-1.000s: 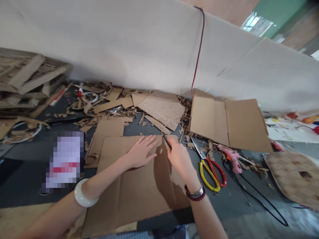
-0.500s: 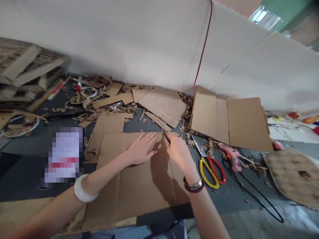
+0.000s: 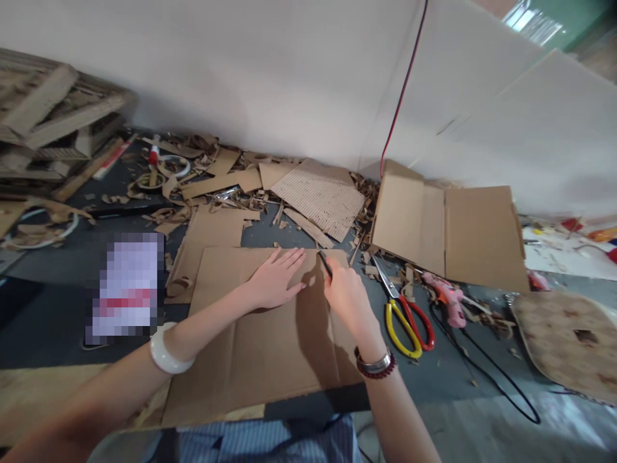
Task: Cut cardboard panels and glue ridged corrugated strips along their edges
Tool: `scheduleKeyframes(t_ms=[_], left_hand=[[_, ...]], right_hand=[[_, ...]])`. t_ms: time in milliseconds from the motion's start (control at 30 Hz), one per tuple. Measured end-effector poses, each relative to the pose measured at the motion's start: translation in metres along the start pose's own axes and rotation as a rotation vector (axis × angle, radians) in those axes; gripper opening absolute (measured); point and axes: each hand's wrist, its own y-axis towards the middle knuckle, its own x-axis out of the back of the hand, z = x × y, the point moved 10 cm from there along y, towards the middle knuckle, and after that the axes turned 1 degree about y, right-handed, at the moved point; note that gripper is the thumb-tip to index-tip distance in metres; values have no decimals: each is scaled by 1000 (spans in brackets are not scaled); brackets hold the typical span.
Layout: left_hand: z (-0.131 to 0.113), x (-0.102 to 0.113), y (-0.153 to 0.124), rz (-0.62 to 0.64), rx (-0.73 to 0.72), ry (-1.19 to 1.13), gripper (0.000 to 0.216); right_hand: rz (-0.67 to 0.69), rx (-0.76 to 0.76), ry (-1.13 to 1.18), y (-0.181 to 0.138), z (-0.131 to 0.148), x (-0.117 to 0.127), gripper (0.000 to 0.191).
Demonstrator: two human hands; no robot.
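Observation:
A large creased sheet of brown cardboard (image 3: 274, 360) lies flat in front of me. My left hand (image 3: 277, 280) presses on its upper middle, palm down with fingers spread. Beside it, my right hand (image 3: 347, 289) is closed around a slim black tool (image 3: 324, 262), whose tip meets the sheet near its far edge. Whether this is a knife or a pen cannot be made out. To the right of that hand lie scissors (image 3: 402, 321) with one yellow and one red handle, blades pointing away from me.
A pink glue gun (image 3: 450, 302) with a black cord lies right of the scissors. Folded cardboard (image 3: 484, 235) stands behind it, and a patterned cushion (image 3: 569, 341) is far right. Cardboard scraps (image 3: 222, 177) litter the back. A blurred phone-like screen (image 3: 128, 286) lies left, near stacked wooden slats (image 3: 58, 122).
The camera view has shifted slightly. The black tool's tip has come a little towards me from the sheet's far edge, along with my right hand. My left hand stays flat on the cardboard.

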Motion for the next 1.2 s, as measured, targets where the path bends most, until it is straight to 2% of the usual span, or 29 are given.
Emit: scheduleKeyframes(t_ms=[933,1200], left_hand=[[-3,-1,0,-4,-4,-3,64],[-3,0,1,-9,2,9,63]], right_hand=[[47,-40,-81,-27,-4,-14,41],[17,-32,-78,-36,-3,-15,42]])
